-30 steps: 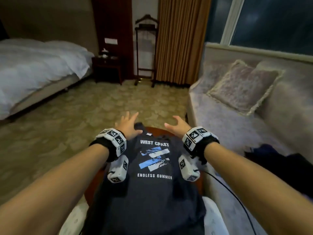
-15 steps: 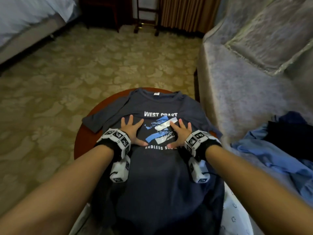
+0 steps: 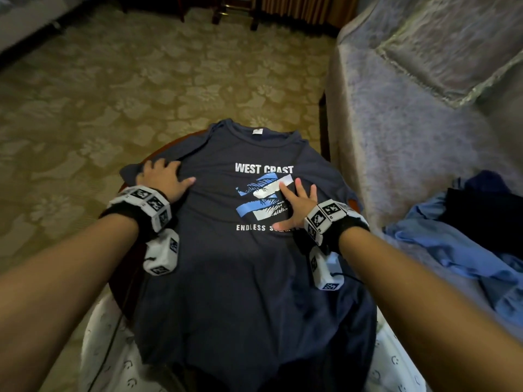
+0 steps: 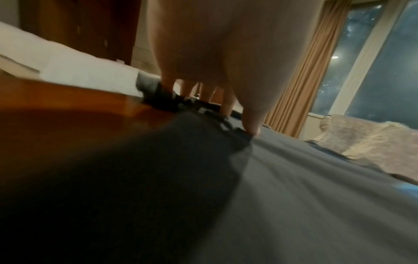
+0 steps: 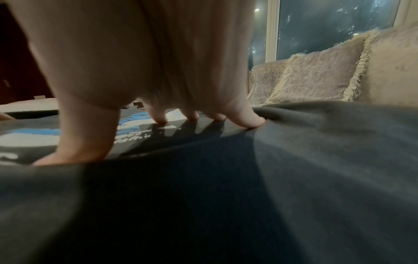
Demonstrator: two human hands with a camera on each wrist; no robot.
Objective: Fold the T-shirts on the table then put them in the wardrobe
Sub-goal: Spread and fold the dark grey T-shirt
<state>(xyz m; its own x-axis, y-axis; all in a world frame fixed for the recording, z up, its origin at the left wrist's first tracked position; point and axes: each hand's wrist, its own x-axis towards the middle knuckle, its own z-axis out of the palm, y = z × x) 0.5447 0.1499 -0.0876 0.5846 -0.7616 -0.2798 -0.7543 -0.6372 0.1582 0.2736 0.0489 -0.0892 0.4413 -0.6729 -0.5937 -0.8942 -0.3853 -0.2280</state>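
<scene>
A dark navy T-shirt (image 3: 240,273) with a white and blue "WEST COAST" print lies face up over a small round wooden table (image 3: 128,182), its collar at the far side. My left hand (image 3: 164,179) presses flat on the shirt's left sleeve, fingers spread; its fingertips (image 4: 251,125) touch the cloth (image 4: 294,196) beside bare wood (image 4: 68,110). My right hand (image 3: 297,202) lies flat on the print with fingers spread, and its fingertips (image 5: 248,121) press the fabric (image 5: 316,160). Neither hand grips anything.
A grey sofa (image 3: 396,137) with a fringed cushion (image 3: 452,43) stands right of the table. Blue and dark clothes (image 3: 467,236) lie heaped on its seat. Patterned carpet (image 3: 141,80) surrounds the table. A white patterned cloth (image 3: 107,349) lies below the shirt's hem.
Both hands slid back from the collar onto the chest. The left hand then moved out left onto the sleeve, while the right stayed on the print. The head view tilted down.
</scene>
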